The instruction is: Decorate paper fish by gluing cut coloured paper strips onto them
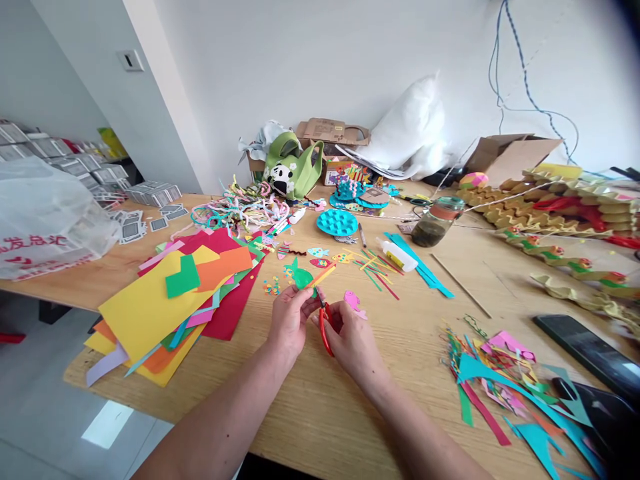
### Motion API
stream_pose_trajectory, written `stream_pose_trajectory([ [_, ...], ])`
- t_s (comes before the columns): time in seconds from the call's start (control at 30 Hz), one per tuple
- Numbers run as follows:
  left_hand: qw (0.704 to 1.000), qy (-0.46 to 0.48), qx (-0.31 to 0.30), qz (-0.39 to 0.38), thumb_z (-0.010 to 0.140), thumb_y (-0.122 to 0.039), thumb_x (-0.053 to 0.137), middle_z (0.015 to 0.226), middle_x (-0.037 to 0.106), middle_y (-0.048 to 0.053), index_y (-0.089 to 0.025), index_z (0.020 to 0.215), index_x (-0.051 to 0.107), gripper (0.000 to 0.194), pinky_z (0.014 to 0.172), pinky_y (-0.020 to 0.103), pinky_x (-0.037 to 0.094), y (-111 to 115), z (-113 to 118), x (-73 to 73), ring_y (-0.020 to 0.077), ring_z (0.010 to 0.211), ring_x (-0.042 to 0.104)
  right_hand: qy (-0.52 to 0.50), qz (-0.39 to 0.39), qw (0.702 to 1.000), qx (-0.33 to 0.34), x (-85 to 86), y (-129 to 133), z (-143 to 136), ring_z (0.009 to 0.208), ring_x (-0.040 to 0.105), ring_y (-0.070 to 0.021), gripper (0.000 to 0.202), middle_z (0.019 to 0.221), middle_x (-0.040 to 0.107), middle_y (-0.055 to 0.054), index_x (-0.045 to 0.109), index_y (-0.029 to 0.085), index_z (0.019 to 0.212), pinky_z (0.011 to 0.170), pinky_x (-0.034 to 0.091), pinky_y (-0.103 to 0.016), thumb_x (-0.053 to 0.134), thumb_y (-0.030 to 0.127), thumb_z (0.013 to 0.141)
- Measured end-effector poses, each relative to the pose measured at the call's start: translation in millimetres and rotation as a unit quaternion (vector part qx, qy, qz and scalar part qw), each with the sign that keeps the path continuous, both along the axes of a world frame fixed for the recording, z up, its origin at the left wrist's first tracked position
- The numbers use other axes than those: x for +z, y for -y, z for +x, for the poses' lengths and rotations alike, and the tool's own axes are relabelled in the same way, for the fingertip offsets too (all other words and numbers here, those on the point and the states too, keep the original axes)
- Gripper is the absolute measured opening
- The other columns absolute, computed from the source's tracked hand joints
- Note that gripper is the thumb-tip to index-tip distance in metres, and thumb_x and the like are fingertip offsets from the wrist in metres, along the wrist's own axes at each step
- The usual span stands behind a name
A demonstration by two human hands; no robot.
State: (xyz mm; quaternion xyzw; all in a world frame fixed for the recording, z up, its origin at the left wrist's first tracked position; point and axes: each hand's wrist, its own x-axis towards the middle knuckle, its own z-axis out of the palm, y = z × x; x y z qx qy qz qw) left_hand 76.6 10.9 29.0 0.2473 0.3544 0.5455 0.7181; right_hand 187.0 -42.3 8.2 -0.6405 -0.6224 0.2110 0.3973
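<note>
Pinched in my left hand (290, 317) are thin yellow and orange paper strips (324, 274), slanting up to the right. My right hand (353, 337) grips the red handles of a pair of scissors (327, 333), whose blades meet the strips by my left fingertips. A green paper fish (302, 277) lies just beyond my left fingers. Close to my right knuckles is a pink paper fish (352, 300). Small coloured paper bits (273, 287) lie left of the green fish, and several patterned paper fish (320, 263) are farther back.
Stacked coloured paper (150, 310) covers the left side. Loose strips (380, 270), a glue bottle (399, 256) and a glass jar (437, 222) stand or lie beyond my hands. Paper scraps (500, 373) and a phone (590, 353) are at right. Yarn (245, 210) heaps at the back.
</note>
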Motion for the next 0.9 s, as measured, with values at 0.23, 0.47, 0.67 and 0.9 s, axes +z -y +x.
stream_pose_trajectory([
  [0.23, 1.0, 0.004, -0.003, 0.001, 0.057, -0.02, 0.076, 0.069, 0.07, 0.004, -0.015, 0.069, 0.063, 0.018, 0.07, 0.028, 0.049, 0.8, 1.3, -1.3, 0.0155, 0.066, 0.065, 0.008, -0.001, 1.0, -0.008, -1.5, -0.6, 0.5, 0.053, 0.052, -0.0141, 0.016, 0.062, 0.057, 0.0, 0.051, 0.02, 0.08, 0.052, 0.035, -0.025, 0.053, 0.034, 0.086],
  [0.47, 1.0, 0.003, 0.0, 0.005, 0.058, -0.021, 0.076, 0.07, 0.07, 0.004, -0.015, 0.07, 0.063, 0.019, 0.07, 0.028, 0.049, 1.4, 2.1, -2.5, 0.0157, 0.066, 0.065, 0.024, 0.003, 1.0, -0.014, -2.0, -0.2, 0.9, 0.053, 0.053, -0.0142, 0.014, 0.062, 0.057, 0.001, 0.051, 0.02, 0.08, 0.053, 0.035, -0.025, 0.052, 0.033, 0.086],
  [0.67, 1.0, 0.009, -0.003, 0.007, 0.058, -0.022, 0.076, 0.07, 0.07, 0.004, -0.015, 0.072, 0.062, 0.021, 0.071, 0.03, 0.05, 1.6, 2.5, -3.3, 0.0159, 0.066, 0.065, 0.022, -0.002, 1.0, -0.016, -0.8, -0.3, 1.2, 0.054, 0.053, -0.0143, 0.015, 0.063, 0.059, 0.0, 0.052, 0.02, 0.08, 0.053, 0.036, -0.025, 0.053, 0.033, 0.086],
  [0.9, 1.0, 0.008, -0.002, 0.011, 0.058, -0.022, 0.077, 0.07, 0.07, 0.003, -0.016, 0.072, 0.062, 0.021, 0.07, 0.029, 0.049, 2.0, 2.7, -2.5, 0.0157, 0.066, 0.065, 0.004, -0.002, 1.0, -0.015, -1.1, 0.3, 1.2, 0.052, 0.053, -0.0136, 0.015, 0.062, 0.058, 0.001, 0.052, 0.02, 0.079, 0.052, 0.036, -0.025, 0.054, 0.033, 0.086],
])
